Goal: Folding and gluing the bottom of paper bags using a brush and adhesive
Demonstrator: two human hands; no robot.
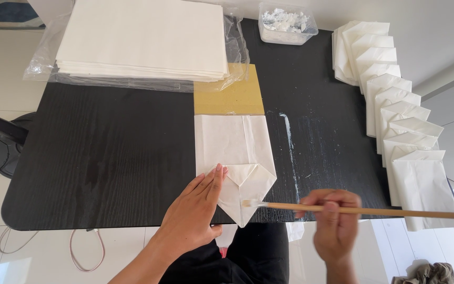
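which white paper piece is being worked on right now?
The folded paper bag at the table's near edge: left hand presses it and the right hand's brush touches its flap, unlike the stacked ones.

Clear plastic wrapper point(236, 50) under paper stack point(143, 37), far-left.

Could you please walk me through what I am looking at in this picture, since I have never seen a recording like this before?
There is no machine here: a person wears a camera on the head, so the single picture looks down at their own two bare hands over a black table. The left hand lies flat on a folded white paper bag, pressing it down. The right hand holds a thin wooden brush whose tip touches the bag's pointed flap. A yellow board lies under the bag. Farther back are a stack of white sheets on plastic wrap and a clear tub of white paste. A row of finished bags overlaps along the right.
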